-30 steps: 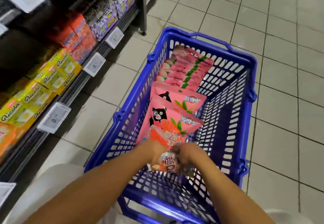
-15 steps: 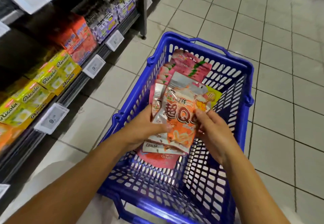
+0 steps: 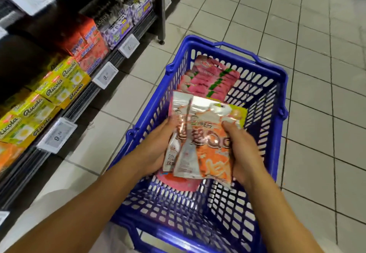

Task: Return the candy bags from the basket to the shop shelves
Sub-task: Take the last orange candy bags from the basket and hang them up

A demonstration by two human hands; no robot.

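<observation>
A blue plastic basket [image 3: 277,86] stands on the tiled floor beside the shelves. Above it I hold a small stack of silver-and-orange candy bags [image 3: 206,144]. My left hand [image 3: 156,149] grips the stack's left edge and my right hand [image 3: 241,153] grips its right edge, thumb on the front. A yellow-green bag [image 3: 237,114] shows behind the stack's top right. Pink candy bags [image 3: 210,78] lie stacked at the basket's far end, and another pink bag [image 3: 178,181] shows under the held stack.
The shop shelves [image 3: 83,106] run along the left, with yellow Ricola boxes [image 3: 57,88], red boxes [image 3: 87,41] and purple boxes [image 3: 122,25]. White price tags [image 3: 56,135] hang on the shelf edge. A dark shelf post [image 3: 160,9] stands beyond the basket. Tiled floor lies to the right.
Both hands lifted the orange candy bags from the basket bottom to above it. They now hold the stack a little higher and closer to me, and the camera tilted slightly.
</observation>
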